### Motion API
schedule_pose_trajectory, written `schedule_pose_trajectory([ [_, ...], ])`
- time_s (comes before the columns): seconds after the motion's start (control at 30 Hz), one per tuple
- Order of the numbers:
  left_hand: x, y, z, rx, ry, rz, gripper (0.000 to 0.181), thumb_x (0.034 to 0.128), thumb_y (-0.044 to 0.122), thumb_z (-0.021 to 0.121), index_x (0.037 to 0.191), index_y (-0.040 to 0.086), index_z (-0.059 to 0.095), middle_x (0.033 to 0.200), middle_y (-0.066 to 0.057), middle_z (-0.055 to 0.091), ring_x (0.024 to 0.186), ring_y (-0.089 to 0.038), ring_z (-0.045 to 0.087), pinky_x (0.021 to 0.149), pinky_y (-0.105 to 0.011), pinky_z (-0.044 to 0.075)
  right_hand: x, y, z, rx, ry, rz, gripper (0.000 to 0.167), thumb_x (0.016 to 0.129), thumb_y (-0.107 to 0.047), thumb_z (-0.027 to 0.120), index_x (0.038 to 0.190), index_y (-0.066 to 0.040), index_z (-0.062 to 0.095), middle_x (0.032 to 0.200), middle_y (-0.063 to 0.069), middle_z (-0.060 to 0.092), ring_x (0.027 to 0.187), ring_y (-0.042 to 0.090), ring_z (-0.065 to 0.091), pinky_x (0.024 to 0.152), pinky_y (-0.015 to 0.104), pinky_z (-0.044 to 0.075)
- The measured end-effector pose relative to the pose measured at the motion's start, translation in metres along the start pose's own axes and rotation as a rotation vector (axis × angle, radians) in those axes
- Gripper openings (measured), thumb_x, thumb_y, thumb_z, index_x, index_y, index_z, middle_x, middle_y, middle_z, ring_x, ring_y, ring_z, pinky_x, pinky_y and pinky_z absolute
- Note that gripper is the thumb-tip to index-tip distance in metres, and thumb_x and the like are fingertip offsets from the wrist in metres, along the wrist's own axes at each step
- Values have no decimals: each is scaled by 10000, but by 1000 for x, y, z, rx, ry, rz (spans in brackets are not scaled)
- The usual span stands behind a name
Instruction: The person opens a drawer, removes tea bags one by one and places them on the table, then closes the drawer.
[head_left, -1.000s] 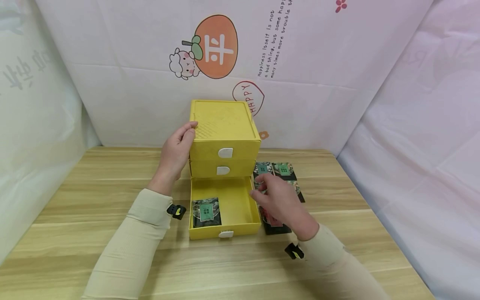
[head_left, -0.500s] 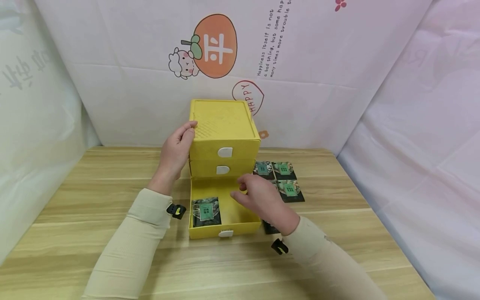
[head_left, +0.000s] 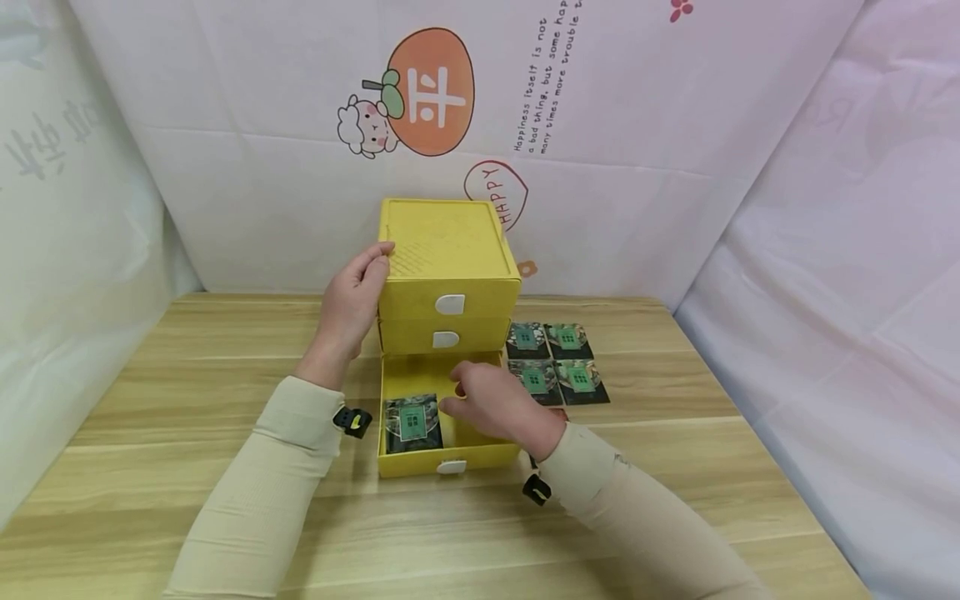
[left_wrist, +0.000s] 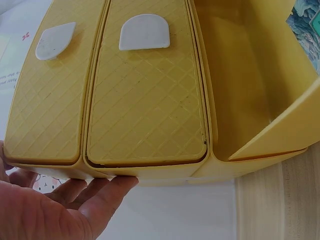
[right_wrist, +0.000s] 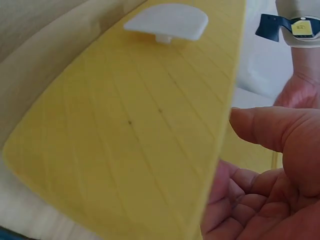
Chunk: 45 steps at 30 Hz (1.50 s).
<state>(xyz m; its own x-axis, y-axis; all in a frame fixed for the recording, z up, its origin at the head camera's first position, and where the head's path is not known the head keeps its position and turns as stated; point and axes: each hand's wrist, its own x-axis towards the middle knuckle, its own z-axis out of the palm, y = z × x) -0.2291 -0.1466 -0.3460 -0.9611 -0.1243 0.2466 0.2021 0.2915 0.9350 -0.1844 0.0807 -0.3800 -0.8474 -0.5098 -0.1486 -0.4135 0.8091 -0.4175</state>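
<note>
A yellow drawer box (head_left: pixel 450 242) with white tabs stands on the table, its bottom drawer (head_left: pixel 450 461) pulled out. Against the box's left side rests my left hand (head_left: pixel 350 304), one finger over the top edge; the left wrist view shows its fingers laid along the side wall. A flat square packet (head_left: pixel 412 423), dark with a green label, lies at the left of the open drawer. My right hand (head_left: pixel 498 404) is over that drawer, thumb and fingers apart, just right of the packet. Nothing shows between them; some fingers are hidden by the drawer front in the right wrist view.
Several similar packets (head_left: pixel 581 382) lie in rows on the wooden table (head_left: pixel 675 467), right of the box. A red-labelled one (head_left: pixel 558 413) is mostly hidden by my right wrist. Printed white cloth (head_left: pixel 285 167) hangs behind and at both sides.
My right hand has moved left from above the packets beside the box into the open drawer, up near the packet there. My left hand and the box stay put.
</note>
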Motion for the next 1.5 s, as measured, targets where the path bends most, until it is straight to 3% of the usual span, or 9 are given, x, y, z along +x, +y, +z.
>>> schedule_pose_trajectory([
  [0.3, 0, 1, 0, 9, 1, -5, 491, 1095, 517, 389, 1524, 336, 547, 1581, 98, 490, 490, -137, 229, 474, -316, 284, 10, 2, 8, 145, -137, 40, 654, 982, -326, 720, 1478, 52, 522, 1328, 191, 678, 1173, 291, 673, 997, 455, 548],
  [0.63, 0, 1, 0, 6, 3, -1, 493, 1093, 521, 391, 1520, 332, 552, 1573, 95, 499, 497, -138, 234, 482, -317, 290, 16, 7, 18, 250, -187, 69, 711, 971, -301, 745, 1496, 96, 475, 1369, 231, 644, 1083, 266, 658, 977, 458, 551],
  [0.93, -1, 0, 0, 8, 3, 1, 492, 1094, 525, 394, 1522, 336, 549, 1587, 110, 484, 612, -178, 289, 589, -362, 334, 18, 6, 24, 309, -184, 89, 732, 969, -286, 748, 1526, 78, 445, 1374, 223, 641, 1047, 245, 651, 927, 430, 551],
  [1.33, -1, 1, 1, 12, 10, 0, 491, 1096, 513, 397, 1521, 323, 554, 1575, 108, 499, 605, -168, 279, 598, -358, 335, 18, 2, 27, 376, -198, 74, 744, 966, -282, 738, 1543, 69, 425, 1183, 140, 713, 866, 161, 624, 802, 359, 510],
  [1.4, -1, 2, 1, 11, 10, -2, 490, 1096, 511, 397, 1520, 323, 555, 1575, 106, 498, 596, -171, 267, 597, -361, 332, 18, 3, 28, 387, -200, 71, 752, 969, -281, 735, 1546, 76, 413, 1012, 94, 709, 741, 147, 569, 735, 340, 486],
  [1.5, -1, 2, 1, 11, 10, -2, 490, 1096, 508, 397, 1520, 321, 555, 1578, 103, 496, 583, -162, 262, 589, -354, 330, 19, 3, 29, 407, -201, 67, 753, 973, -267, 731, 1546, 92, 400, 725, 1, 564, 565, 128, 423, 604, 311, 404],
])
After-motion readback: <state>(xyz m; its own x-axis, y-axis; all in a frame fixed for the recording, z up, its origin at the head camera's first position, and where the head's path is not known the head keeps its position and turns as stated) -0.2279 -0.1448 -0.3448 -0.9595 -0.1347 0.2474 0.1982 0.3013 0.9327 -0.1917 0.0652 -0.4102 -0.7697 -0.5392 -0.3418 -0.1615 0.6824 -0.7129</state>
